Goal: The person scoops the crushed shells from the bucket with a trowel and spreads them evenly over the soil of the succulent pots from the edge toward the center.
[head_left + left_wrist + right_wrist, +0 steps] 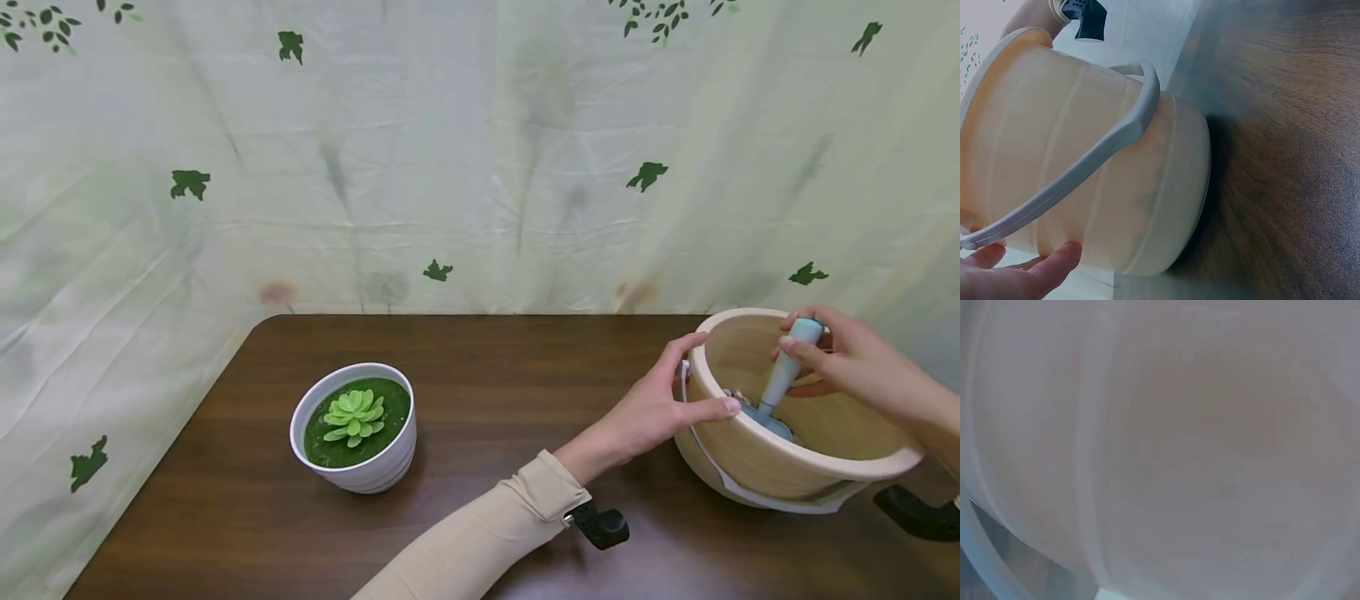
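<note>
A beige bucket (720, 333) with a pale bail handle (720, 475) stands at the table's right side. My left hand (637, 412) holds its near-left edge, thumb and forefinger at the rim; in the left wrist view, the fingertips (1063, 259) touch the outer wall. Over the bucket's mouth, my right hand (847, 354) pinches the light blue handle of a tool (783, 379). The tool's wider blue head is low inside, partly hidden by the rim, so its kind is unclear. Close, blurred bucket wall (1210, 456) fills the right wrist view; the hand is not seen there.
A white pot (375, 479) with a green succulent (354, 417) stands left on the brown wooden table (480, 367). Small greyish things (738, 395) show inside the bucket beside the tool. Leaf-patterned curtain (450, 150) hangs behind the table.
</note>
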{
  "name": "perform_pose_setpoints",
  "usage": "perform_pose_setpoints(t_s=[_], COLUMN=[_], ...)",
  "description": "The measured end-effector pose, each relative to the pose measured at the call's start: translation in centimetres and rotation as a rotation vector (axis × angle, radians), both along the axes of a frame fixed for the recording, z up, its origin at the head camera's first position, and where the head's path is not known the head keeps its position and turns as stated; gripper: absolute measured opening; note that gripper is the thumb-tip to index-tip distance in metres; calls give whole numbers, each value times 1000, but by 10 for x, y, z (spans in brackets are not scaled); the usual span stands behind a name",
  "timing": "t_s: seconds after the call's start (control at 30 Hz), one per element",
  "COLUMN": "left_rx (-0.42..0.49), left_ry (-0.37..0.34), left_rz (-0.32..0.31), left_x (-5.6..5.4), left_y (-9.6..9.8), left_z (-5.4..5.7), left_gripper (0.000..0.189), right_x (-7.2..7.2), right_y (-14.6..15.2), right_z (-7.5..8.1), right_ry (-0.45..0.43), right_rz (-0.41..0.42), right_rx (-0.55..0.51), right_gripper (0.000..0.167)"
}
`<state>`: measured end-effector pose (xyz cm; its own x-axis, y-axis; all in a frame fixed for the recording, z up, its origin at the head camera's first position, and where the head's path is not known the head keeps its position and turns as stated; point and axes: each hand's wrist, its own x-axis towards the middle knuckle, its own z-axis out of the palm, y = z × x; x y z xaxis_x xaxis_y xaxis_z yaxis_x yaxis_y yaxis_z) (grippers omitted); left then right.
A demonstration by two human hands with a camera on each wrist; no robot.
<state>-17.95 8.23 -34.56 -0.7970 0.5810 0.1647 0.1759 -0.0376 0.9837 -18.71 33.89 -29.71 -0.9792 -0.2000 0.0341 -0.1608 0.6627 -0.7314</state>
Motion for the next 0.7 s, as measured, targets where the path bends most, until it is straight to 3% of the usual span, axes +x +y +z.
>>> perform_pose_setpoints(t_s=[0.33, 0.5, 0.7], left_rx=[1, -11, -15], left_ry=[-10, -10, -7], left_rz=[8, 12, 5], left_x=[1, 0, 0], left_y=[1, 1, 1], left_z=[0, 0, 1], left_gripper=[75, 74, 74], right_x=[-3, -1, 2], right_y=[8, 15, 25], right_z=[-3, -3, -1], right_ry=[-79, -56, -52], right_rz=[-36, -18, -13], right_rx=[-156, -208, -409], right_gripper=[32, 29, 17])
